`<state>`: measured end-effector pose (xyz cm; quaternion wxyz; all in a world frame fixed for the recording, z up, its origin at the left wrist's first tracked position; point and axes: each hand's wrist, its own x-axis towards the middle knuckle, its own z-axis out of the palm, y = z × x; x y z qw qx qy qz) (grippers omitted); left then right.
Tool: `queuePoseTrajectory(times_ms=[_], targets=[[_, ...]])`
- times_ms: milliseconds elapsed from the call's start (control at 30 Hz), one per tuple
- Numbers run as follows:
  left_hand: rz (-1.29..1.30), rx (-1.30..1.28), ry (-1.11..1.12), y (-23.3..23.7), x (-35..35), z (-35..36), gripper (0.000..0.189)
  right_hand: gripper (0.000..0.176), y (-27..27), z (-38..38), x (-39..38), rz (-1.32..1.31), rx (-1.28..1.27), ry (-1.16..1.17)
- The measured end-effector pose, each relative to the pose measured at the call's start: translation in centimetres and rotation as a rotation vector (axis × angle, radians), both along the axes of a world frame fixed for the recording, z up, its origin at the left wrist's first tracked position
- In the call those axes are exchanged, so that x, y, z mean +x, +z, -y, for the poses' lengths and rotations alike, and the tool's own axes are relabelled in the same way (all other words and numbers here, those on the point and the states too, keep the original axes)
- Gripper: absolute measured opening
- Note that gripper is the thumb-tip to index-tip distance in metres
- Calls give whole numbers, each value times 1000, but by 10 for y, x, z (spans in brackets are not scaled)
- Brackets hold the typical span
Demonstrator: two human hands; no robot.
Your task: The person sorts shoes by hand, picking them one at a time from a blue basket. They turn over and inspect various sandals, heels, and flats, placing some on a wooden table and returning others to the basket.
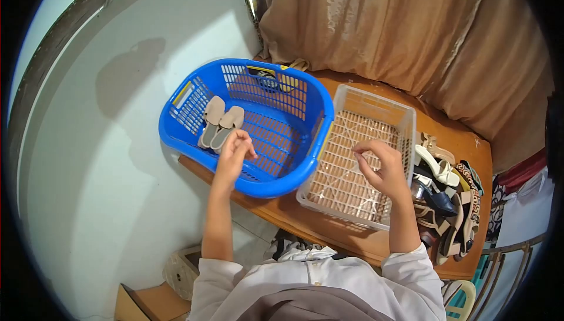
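Observation:
Inside the blue basket (264,189), a pair of beige sandals (221,122) lies at the left end. My left hand (236,148) is over the basket's near side, just right of and below the sandals, its fingers curled loosely with nothing visible in them. The clear plastic crate (352,215) stands to the right of the basket, with a slatted bottom and no shoes in it. Above the crate's right part is my right hand (380,165), thumb and forefinger apart and nothing between them.
Several shoes and sandals (449,203) are piled on the right of the brown table (483,162). A brown curtain (382,27) hangs behind. The pale wall (88,162) is at the left. An open cardboard box (155,303) stands low at the left, and a chair (467,300) at the lower right.

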<state>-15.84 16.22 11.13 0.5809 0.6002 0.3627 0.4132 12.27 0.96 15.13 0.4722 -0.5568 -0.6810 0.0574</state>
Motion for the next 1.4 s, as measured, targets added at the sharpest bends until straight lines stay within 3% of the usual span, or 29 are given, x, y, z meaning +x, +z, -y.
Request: queuePoseTrajectory(times_ms=[300, 433, 667, 767, 800, 867, 967, 1033, 1067, 1167, 1200, 1233, 1300, 1333, 1400], targets=[[-1445, 119, -294, -105, -76, -244, 39, 11, 24, -127, -99, -37, -15, 262], [-1638, 128, -323, -119, -69, -283, 44, 10, 25, -172, -126, -79, 3, 272], [-1546, 198, -374, -128, -35, -277, 52, 12, -36, -225, -139, -213, -134, 181], [-1511, 174, -425, -124, -32, -274, 55, 13, -74, -239, -138, -264, -344, 88], [-1493, 149, -457, -122, -35, -271, 57, 15, -81, -243, -133, -100, -436, 65], [-1423, 45, -548, -115, -41, -262, 59, 16, -91, -248, -125, -102, -460, 43], [-1170, -470, -595, -104, -38, -260, 60, 32, -112, -254, -114, -97, -542, -98], [-768, -472, -560, -117, -39, -267, 59, 47, -119, -257, -114, -110, -678, -253], [-673, -466, -664, -121, -38, -274, 55, 54, -123, -258, -115, -234, -759, -251], [-309, -403, -765, -76, -16, -224, 49, 69, -112, -260, -124, -602, -895, -178], [-356, -319, -772, -85, -8, -221, 48, 73, -101, -256, -129, -720, -880, -107], [-483, -117, -696, -70, -1, -199, 50, 76, -96, -254, -131, -836, -863, -33], [-834, 404, -565, -38, 7, -165, 47, 62, -103, -254, -127, -824, -720, 9], [-673, 606, -482, -67, 9, -169, 42, 59, -105, -254, -123, -836, -708, -4], [-533, 377, -602, -69, 10, -181, 41, 49, -98, -248, -115, -914, -729, 9]])
